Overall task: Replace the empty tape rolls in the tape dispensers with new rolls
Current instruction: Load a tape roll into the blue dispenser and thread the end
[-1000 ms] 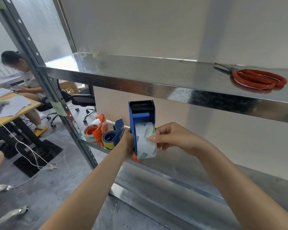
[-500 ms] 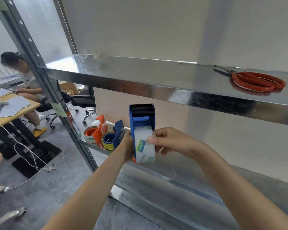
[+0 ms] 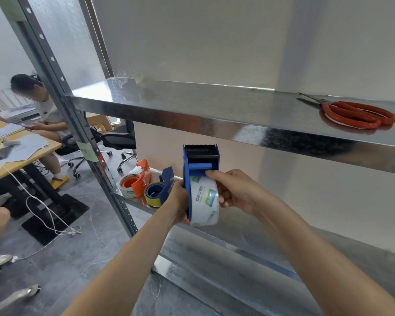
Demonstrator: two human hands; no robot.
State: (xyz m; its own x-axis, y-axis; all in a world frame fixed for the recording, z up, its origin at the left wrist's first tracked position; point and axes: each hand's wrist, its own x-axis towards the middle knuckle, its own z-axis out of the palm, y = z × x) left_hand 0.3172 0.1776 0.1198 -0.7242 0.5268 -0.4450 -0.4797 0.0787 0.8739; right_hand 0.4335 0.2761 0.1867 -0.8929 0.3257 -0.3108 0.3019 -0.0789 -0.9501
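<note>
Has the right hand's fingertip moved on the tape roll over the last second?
Yes. The right hand has slid its fingertip up the tape roll, from mid-roll to the blue roller bar of the dispenser.

Office: desk [image 3: 21, 153], swivel chairs [image 3: 119, 142]
</note>
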